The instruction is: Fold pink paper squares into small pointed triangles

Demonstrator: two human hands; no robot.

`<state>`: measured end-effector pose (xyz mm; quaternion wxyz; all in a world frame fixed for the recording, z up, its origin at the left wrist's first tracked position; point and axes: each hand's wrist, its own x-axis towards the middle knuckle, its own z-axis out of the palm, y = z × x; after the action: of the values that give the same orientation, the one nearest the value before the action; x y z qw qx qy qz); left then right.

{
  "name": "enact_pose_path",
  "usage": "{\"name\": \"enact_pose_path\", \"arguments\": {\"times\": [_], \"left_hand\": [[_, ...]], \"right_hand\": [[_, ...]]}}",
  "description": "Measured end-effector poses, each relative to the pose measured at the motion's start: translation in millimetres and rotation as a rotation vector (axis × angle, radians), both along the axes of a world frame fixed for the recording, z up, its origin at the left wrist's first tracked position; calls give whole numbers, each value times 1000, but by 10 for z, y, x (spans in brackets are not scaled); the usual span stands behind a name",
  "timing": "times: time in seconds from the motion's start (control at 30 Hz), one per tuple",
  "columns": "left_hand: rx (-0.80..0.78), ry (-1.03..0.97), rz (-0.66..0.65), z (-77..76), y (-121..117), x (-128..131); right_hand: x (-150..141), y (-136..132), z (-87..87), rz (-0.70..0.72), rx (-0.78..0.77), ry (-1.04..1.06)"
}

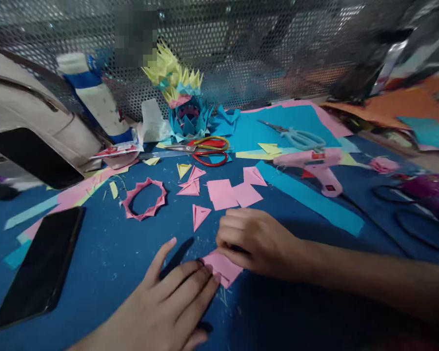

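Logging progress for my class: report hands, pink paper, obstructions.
Left hand on pink paper, fingers extended. Right hand curled at its far edge. Paper on blue tabletop. Loose pink squares beyond, not touching it.

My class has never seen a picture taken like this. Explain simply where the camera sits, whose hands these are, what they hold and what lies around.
There is no robot: a person works bare-handed, and a camera on their head looks forward and down, giving this single picture.

The left hand lies spread, its fingertips on a piece of pink paper. The right hand is curled at the paper's far edge.

On the blue surface beyond lie pink squares, a zigzag pink ring, red-and-yellow-handled scissors and a pink glue gun.
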<state>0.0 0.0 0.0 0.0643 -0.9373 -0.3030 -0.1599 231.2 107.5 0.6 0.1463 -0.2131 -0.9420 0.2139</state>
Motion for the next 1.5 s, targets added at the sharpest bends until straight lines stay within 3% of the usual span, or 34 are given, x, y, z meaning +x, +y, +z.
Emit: {"name": "enact_pose_path", "arguments": {"times": [0.13,0.6,0.97,1.23,1.5], "left_hand": [[-9,-10,4,-13,13,4],[0,-10,52,-38,33,-26],[51,33,14,-153,46,-73],[85,41,7,-153,61,-51],[101,55,2,-156,40,-41]], "right_hand": [[13,-54,33,-6,-66,75],[77,-69,-84,-29,16,138],[89,-86,3,-47,-26,160],[127,-135,10,18,360,45],[91,-162,113,87,503,52]]}}
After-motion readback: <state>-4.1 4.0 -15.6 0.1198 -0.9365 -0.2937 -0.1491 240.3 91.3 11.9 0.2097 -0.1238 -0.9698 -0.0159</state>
